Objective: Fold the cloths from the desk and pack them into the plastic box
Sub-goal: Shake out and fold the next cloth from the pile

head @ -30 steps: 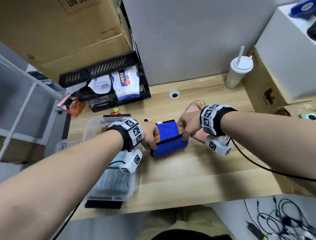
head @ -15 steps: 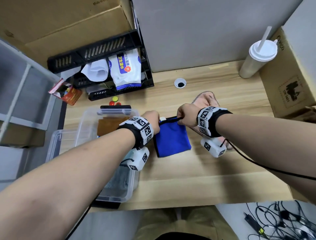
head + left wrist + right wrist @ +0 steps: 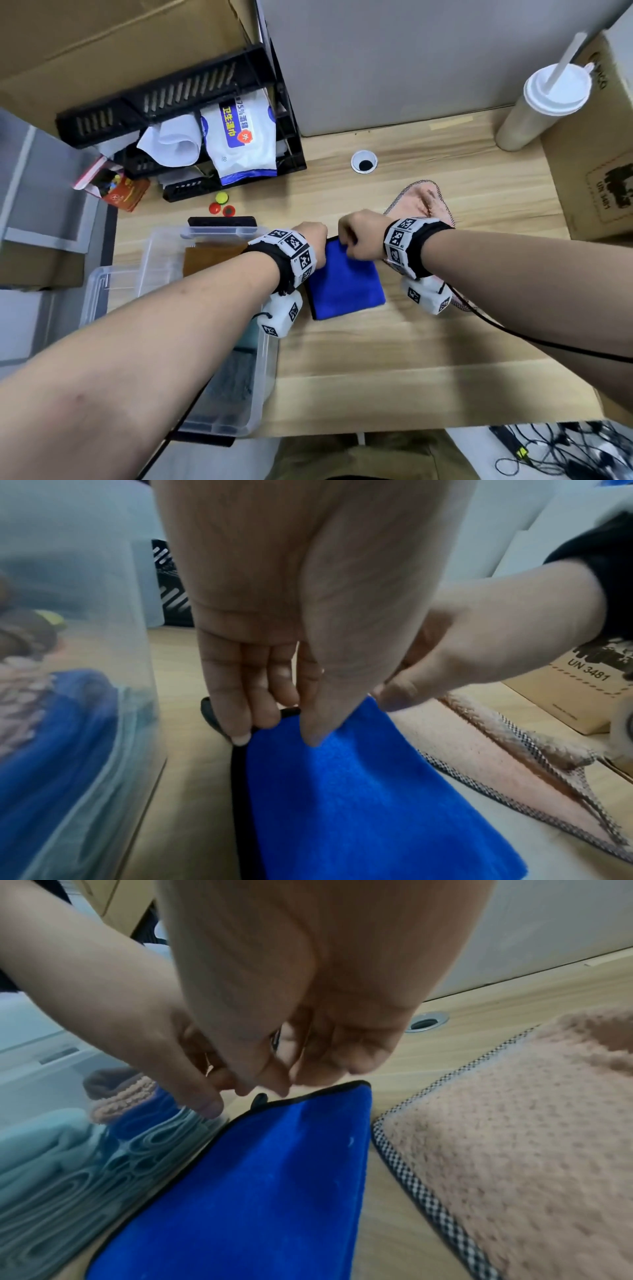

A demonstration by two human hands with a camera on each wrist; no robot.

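Note:
A blue cloth [image 3: 346,277] with black trim lies folded flat on the wooden desk [image 3: 394,359], right beside the clear plastic box [image 3: 219,425]. My left hand [image 3: 317,236] pinches its far left corner, thumb on top [image 3: 274,731]. My right hand [image 3: 346,240] has its curled fingertips bunched on the far edge [image 3: 263,1089]. A pink cloth [image 3: 421,202] with checked trim lies spread under my right wrist, just right of the blue cloth [image 3: 274,1177]. Through the box wall [image 3: 51,1096] I see folded cloths stacked inside.
A black rack [image 3: 191,85] holding a wipes pack stands at the back left. A lidded cup with a straw [image 3: 541,106] and a cardboard box [image 3: 599,171] occupy the back right. A cable hole [image 3: 363,162] and small coloured discs [image 3: 219,205] lie behind my hands.
Both hands lifted the cloth's near edge, carried it over to the far side and laid it down. The blue cloth now lies flat, folded smaller.

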